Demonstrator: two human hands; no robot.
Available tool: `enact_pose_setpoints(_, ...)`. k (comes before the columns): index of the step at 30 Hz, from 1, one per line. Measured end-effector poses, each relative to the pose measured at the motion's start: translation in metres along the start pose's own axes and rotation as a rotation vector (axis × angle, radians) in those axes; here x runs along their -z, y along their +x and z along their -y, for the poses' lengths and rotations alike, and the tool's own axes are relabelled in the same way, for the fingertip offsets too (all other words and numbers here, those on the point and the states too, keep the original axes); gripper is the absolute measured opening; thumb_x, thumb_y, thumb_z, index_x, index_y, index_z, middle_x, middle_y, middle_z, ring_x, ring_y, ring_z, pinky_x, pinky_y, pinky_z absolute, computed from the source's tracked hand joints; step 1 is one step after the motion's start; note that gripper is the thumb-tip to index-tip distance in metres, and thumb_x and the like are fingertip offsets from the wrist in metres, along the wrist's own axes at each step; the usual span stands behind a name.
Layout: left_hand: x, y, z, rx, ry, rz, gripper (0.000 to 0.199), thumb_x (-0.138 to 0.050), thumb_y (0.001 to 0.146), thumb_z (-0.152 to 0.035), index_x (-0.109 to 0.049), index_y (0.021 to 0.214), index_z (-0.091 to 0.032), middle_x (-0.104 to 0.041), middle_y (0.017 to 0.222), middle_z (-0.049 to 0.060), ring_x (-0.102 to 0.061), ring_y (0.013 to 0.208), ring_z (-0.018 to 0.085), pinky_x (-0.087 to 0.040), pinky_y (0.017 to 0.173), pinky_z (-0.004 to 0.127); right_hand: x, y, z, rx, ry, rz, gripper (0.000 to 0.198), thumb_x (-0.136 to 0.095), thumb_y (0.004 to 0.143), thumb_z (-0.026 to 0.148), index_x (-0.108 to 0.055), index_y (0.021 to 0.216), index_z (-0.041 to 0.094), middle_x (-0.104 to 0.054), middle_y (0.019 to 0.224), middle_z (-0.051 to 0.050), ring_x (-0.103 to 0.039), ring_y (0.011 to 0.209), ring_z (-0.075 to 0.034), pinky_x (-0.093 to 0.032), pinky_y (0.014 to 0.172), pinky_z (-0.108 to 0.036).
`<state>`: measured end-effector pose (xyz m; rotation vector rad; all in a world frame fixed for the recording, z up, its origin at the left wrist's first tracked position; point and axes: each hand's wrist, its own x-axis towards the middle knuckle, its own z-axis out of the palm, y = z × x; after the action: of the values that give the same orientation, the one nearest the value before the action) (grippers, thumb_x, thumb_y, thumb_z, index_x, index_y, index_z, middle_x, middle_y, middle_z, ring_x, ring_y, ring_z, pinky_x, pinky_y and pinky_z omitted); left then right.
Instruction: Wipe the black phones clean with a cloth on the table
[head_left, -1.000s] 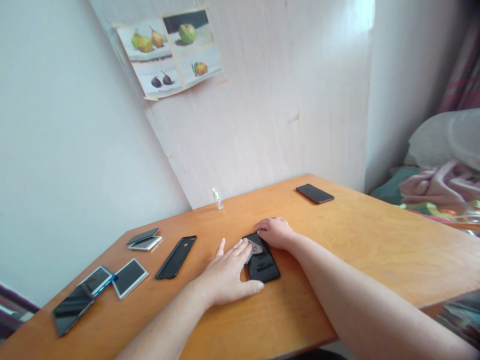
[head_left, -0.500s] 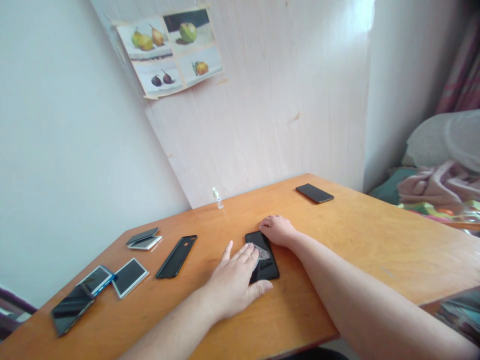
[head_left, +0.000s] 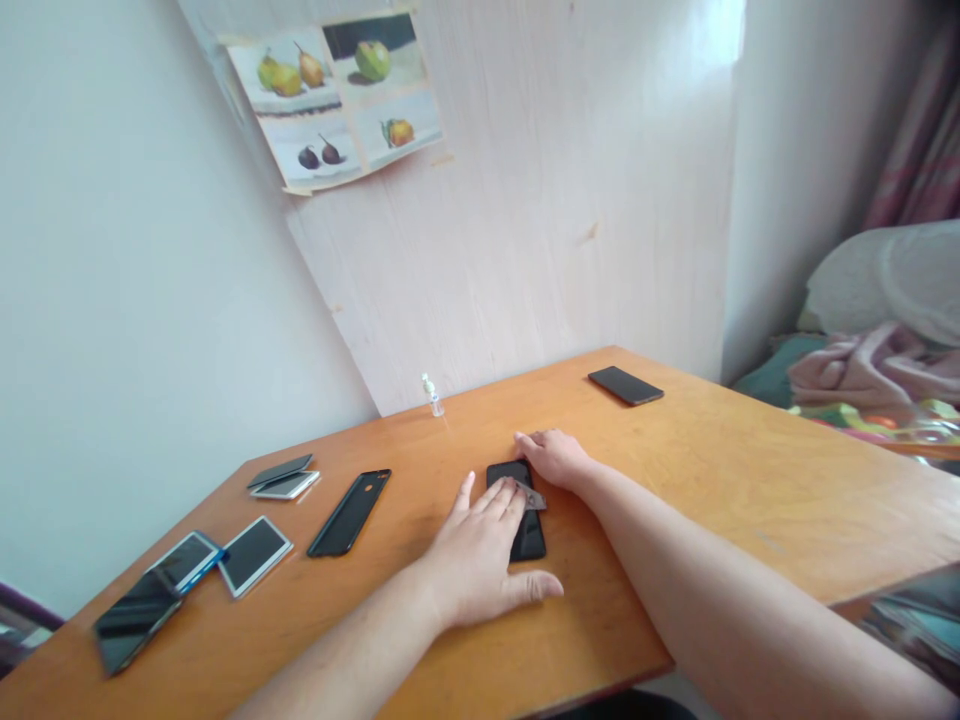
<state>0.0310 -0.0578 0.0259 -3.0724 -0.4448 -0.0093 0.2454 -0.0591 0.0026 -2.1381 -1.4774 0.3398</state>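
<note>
A black phone (head_left: 531, 542) lies flat on the wooden table, partly covered by my hands. My left hand (head_left: 487, 550) is spread over it, palm down and thumb out to the side. Its fingertips press a small greyish wipe (head_left: 535, 499) against the dark screen. Up at the phone's top right corner, my right hand (head_left: 553, 457) has its fingers bent against the edge. Left of them is an empty black phone case (head_left: 350, 515).
At the far left lie a dark phone (head_left: 139, 620), a blue-edged phone (head_left: 187, 562), a white phone (head_left: 255, 555) and a stacked pair (head_left: 285, 480). A small clear spray bottle (head_left: 433, 396) stands by the wall. Another black phone (head_left: 625, 385) rests at the back right.
My left hand has slid slightly to the right, moving the wipe toward the phone's right edge. My right hand stays by the top corner.
</note>
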Motion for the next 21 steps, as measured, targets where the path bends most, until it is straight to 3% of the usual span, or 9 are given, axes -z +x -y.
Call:
enact_pose_setpoints(3, 0.0, 0.0, 0.002, -0.009, 0.006, -0.006, 0.089, -0.02, 0.087, -0.078, -0.025, 0.151, -0.016, -0.029, 0.156, 0.014, -0.021, 0.146, 0.03, 0.002, 0.119, 0.052, 0.0, 0.0, 0.0, -0.007, 0.03, 0.002, 0.065, -0.02, 0.098, 0.057, -0.076, 0.092, 0.025, -0.073, 0.105, -0.007, -0.064, 0.099, -0.022, -0.043, 0.086, -0.029)
enact_pose_setpoints(9, 0.001, 0.04, 0.021, 0.18, -0.041, -0.014, 0.086, -0.02, 0.087, -0.077, -0.031, 0.148, -0.017, -0.039, 0.151, 0.017, -0.029, 0.142, 0.033, -0.005, 0.115, 0.064, 0.002, -0.001, 0.0, -0.022, 0.076, 0.014, 0.075, -0.015, 0.096, 0.064, -0.077, 0.093, 0.024, -0.074, 0.1, -0.008, -0.065, 0.098, -0.022, -0.044, 0.085, -0.029)
enact_pose_setpoints(12, 0.0, 0.043, 0.014, 0.126, -0.058, -0.022, 0.086, -0.021, 0.087, -0.077, -0.027, 0.149, -0.017, -0.035, 0.153, 0.016, -0.027, 0.143, 0.032, -0.005, 0.115, 0.063, 0.002, -0.001, -0.001, -0.028, 0.094, 0.019, 0.077, -0.013, 0.095, 0.066, -0.077, 0.093, 0.024, -0.075, 0.097, -0.007, -0.066, 0.096, -0.022, -0.045, 0.084, -0.028)
enact_pose_setpoints(17, -0.004, 0.017, -0.003, -0.05, -0.053, -0.034, 0.087, -0.023, 0.088, -0.077, -0.023, 0.152, -0.018, -0.027, 0.157, 0.013, -0.017, 0.147, 0.029, -0.002, 0.119, 0.053, 0.001, 0.0, -0.001, -0.036, 0.119, 0.016, 0.08, -0.011, 0.093, 0.069, -0.078, 0.091, 0.024, -0.075, 0.099, -0.008, -0.066, 0.097, -0.022, -0.044, 0.086, -0.029)
enact_pose_setpoints(21, -0.004, 0.016, 0.006, -0.018, -0.053, -0.033, 0.083, -0.022, 0.09, -0.074, -0.027, 0.15, -0.018, -0.032, 0.155, 0.014, -0.021, 0.146, 0.029, -0.006, 0.118, 0.055, 0.001, 0.0, -0.001, -0.04, 0.133, 0.014, 0.081, -0.012, 0.093, 0.071, -0.078, 0.09, 0.024, -0.075, 0.098, -0.008, -0.066, 0.098, -0.023, -0.044, 0.087, -0.03)
